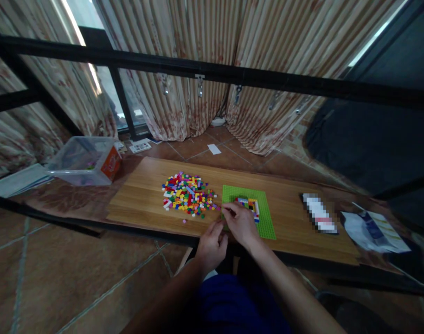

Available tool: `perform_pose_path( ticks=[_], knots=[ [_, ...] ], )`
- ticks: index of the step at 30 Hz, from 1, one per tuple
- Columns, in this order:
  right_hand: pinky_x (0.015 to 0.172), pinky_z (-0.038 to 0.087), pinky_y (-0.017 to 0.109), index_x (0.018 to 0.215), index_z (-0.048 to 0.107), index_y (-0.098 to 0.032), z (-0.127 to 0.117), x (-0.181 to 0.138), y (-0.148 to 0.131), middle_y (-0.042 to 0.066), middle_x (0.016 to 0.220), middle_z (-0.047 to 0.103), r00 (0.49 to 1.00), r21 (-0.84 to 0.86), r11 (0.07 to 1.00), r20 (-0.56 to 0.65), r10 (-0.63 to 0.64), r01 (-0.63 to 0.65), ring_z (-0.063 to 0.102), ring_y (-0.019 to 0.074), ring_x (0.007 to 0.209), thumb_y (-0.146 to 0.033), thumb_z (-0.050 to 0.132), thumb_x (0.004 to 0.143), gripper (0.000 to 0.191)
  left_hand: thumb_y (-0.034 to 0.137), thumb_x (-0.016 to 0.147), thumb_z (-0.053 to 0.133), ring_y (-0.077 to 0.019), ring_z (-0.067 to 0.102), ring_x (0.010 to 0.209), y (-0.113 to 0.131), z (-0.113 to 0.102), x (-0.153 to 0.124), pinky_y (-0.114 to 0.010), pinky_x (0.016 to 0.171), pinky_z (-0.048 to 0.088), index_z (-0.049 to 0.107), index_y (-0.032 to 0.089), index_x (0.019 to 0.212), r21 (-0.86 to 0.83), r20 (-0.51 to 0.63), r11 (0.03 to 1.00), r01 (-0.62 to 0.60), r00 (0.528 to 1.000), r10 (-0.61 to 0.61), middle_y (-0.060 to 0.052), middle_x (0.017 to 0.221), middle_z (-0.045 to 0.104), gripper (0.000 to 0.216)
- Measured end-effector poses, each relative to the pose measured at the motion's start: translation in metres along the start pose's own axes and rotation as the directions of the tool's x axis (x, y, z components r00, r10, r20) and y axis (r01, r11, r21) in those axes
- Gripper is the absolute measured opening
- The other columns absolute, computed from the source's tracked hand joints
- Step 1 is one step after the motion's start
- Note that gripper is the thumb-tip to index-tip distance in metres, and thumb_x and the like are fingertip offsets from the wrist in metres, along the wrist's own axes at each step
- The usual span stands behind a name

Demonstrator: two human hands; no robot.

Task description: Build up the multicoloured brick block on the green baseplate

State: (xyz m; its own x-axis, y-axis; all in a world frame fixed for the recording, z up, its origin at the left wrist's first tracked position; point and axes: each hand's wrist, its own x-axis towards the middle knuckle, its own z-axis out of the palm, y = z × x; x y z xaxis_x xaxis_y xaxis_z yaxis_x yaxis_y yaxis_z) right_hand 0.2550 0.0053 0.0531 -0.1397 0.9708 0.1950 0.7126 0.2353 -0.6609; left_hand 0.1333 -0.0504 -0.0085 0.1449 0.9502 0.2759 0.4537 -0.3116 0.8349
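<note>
1. The right hand has its finger and thumb tips pinched close together, but I can't tell if a brick is between them.
2. The left hand is just beside it, with its fingers bent in. I can't tell if it has anything in it either.
3. Both hands are at the near left corner of a flat green plate with bumps all over it.
4. On the green plate is a little brick shape with red, white, yellow and blue in it. The right hand hides part of it.
5. To the left of the plate, a big messy pile of toy bricks lies on the wooden board. The bricks are many colors.
6. One small pink brick lies just in front of the pile, on the side near the person.
7. Farther left is a see-through box with an orange label.
8. Over on the right is a long thing blurred into squares. Next to it is a crumpled white wrapper.
9. Behind it all hang stripy curtains.
</note>
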Motion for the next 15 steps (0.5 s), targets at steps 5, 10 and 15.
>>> perform_pose_path(
  ticks=[5, 10, 15],
  knots=[
    [0.091, 0.045, 0.032, 0.115, 0.065, -0.014, 0.014, 0.015, 0.002, 0.013, 0.106, 0.068, 0.987, -0.312, 0.950, 0.150, 0.053, -0.003, 0.063, 0.0228, 0.099, -0.016, 0.055, 0.084, 0.033, 0.028, 0.085, 0.059, -0.0263, 0.062, 0.103, -0.016, -0.052, -0.012, -0.040, 0.089, 0.052, 0.053, 0.017, 0.118, 0.336, -0.265, 0.911, 0.240, 0.952, -0.153, -0.012, 0.110, 0.061, 0.036],
    [0.094, 0.043, 0.029, 0.132, 0.053, -0.010, 0.035, 0.028, -0.006, 0.016, 0.119, 0.063, 0.955, -0.424, 0.905, 0.259, 0.145, -0.022, 0.061, 0.0224, 0.107, -0.011, 0.054, 0.083, 0.049, 0.032, 0.080, 0.067, -0.0281, 0.064, 0.099, -0.021, -0.066, 0.002, -0.039, 0.081, 0.054, 0.045, 0.015, 0.128, 0.455, -0.233, 0.799, 0.392, 0.919, -0.318, -0.014, 0.118, 0.056, 0.056],
    [0.096, 0.041, 0.030, 0.124, 0.058, -0.011, 0.049, 0.045, -0.005, 0.014, 0.118, 0.064, 0.950, -0.374, 0.927, 0.279, 0.142, -0.029, 0.059, 0.0228, 0.111, -0.013, 0.053, 0.085, 0.039, 0.031, 0.083, 0.063, -0.0261, 0.064, 0.100, -0.028, -0.055, 0.020, -0.036, 0.080, 0.054, 0.044, 0.018, 0.130, 0.439, -0.210, 0.812, 0.385, 0.923, -0.324, -0.012, 0.120, 0.055, 0.052]
  ],
)
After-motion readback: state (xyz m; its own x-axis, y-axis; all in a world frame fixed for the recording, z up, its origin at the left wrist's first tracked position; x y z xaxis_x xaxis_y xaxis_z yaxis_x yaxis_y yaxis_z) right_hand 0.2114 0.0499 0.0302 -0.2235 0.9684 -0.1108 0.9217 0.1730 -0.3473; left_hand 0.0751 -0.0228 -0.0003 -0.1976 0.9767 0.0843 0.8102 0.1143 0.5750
